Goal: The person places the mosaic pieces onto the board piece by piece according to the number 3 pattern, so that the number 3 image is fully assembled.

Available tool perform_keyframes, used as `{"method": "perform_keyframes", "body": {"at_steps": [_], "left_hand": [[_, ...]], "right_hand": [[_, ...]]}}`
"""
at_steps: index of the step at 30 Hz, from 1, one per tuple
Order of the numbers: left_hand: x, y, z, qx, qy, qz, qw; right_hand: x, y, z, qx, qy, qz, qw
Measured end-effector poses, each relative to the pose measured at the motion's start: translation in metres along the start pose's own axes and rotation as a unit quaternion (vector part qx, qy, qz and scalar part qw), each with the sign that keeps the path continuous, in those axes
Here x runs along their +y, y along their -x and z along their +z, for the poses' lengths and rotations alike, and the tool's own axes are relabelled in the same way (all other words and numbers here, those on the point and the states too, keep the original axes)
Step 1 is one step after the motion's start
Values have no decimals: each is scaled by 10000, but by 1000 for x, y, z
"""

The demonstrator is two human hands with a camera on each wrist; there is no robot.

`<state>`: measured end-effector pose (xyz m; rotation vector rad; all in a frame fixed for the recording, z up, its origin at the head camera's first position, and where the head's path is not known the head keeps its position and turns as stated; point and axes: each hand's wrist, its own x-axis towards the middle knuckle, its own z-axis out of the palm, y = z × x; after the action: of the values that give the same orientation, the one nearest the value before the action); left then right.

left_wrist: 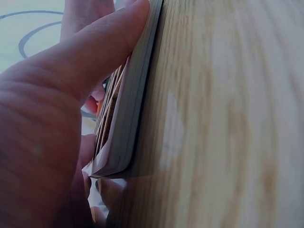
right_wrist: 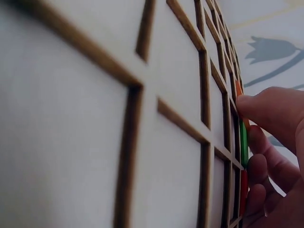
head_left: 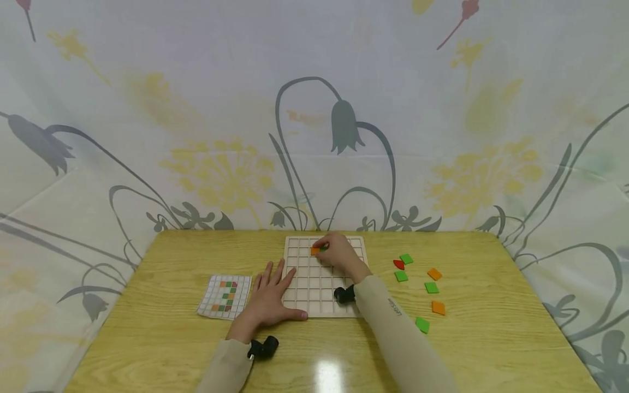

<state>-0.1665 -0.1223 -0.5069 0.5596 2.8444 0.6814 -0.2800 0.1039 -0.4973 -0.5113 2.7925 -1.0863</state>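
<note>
My right hand (head_left: 339,254) reaches over the upper part of the wooden grid board (head_left: 314,286). Its thumb and forefinger pinch an orange square tile (head_left: 314,251) at a cell near the top. Beside that, a green tile (right_wrist: 243,145) and a red tile (right_wrist: 243,187) sit in the same row, partly covered by the fingers. My left hand (head_left: 269,300) rests with spread fingers at the board's lower left corner. Its thumb (left_wrist: 109,40) lies along the near edge, while the other fingers reach up by the left side.
Left of the board lies a paper card (head_left: 208,297) printed with a grid of coloured squares. To the right, loose green tiles (head_left: 431,287), orange tiles (head_left: 438,308) and a red rounded piece (head_left: 399,265) are scattered on the wooden table (head_left: 491,338). A flower-patterned curtain (head_left: 314,180) hangs behind.
</note>
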Motion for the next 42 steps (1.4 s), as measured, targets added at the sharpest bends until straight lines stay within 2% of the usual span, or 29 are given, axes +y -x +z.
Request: {"method": "perform_keyframes", "body": {"at_steps": [17, 25, 34, 42], "left_hand": [[-2, -2, -1, 0, 0, -6, 10000], [0, -2, -1, -5, -38, 10, 10000], [1, 0, -2, -12, 4, -26, 10000], [0, -1, -1, 23, 9, 34, 10000]], "right_hand": [[0, 0, 2, -54, -179, 17, 9998], [-1, 1, -4, -67, -381, 168, 9991], [9, 8, -23, 230, -1198, 244, 9922], [23, 19, -45, 302, -1176, 265, 9922]]}}
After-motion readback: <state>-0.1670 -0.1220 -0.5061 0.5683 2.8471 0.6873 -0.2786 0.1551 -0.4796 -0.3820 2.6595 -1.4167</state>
